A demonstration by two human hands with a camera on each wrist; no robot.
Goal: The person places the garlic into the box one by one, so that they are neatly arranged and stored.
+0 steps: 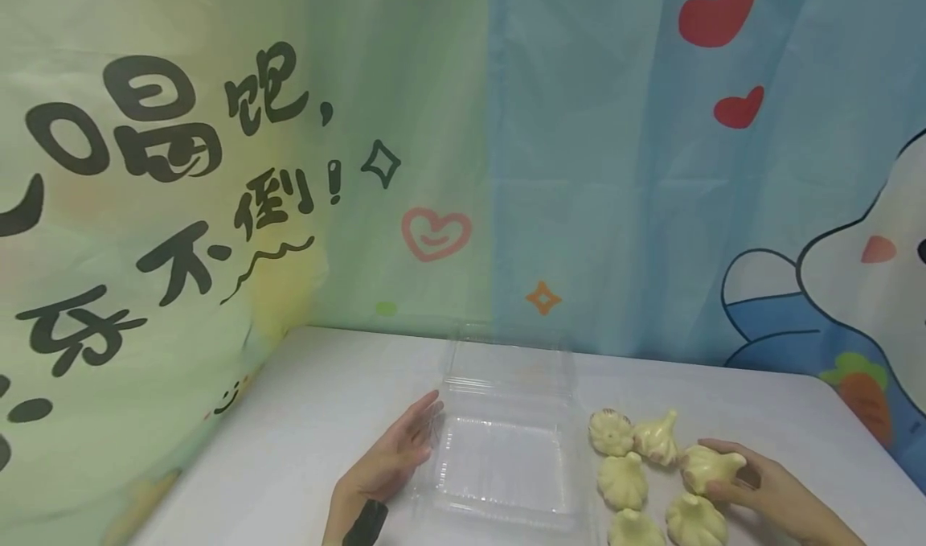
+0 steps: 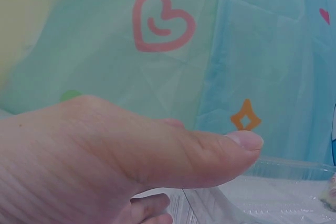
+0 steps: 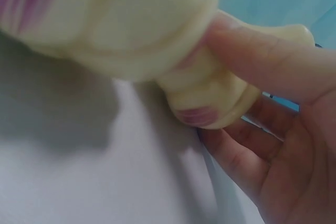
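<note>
Up went the backdrop [image 1: 579, 168] across the whole rear, green running into blue, with large black lettering [image 1: 177, 268] sweeping down its left side and a white cartoon animal [image 1: 839, 260] leaning in from the right! Below it stretched the white counter [image 1: 318, 401], where all the action was. Centre stage, the clear plastic container [image 1: 502, 465] sat with its lid [image 1: 510, 365] folded back behind the base, towards the backdrop.

Now the hands! The left hand [image 1: 387, 459] was at the container's left edge, fingertips against the clear wall, the thumb stretched out long in the left wrist view — its grip was relaxed, not clenched around anything. Over on the far side, the right hand [image 1: 767, 486] had its catch: the grip was firmly on a garlic bulb [image 1: 712, 470], thumb across it on one side, fingers curled against the other. That bulb was to the right of the container, its stem pointing rightward; whether it was touching the counter could not be told.

And what a crowd around it! Five other pale bulbs [image 1: 623, 482] clustered between the container and the right hand, one of them just in front of the held bulb, while the right wrist view caught purple streaks on the skins. Smallest of the lot — a dark band [image 1: 365, 523] on the left wrist.
</note>
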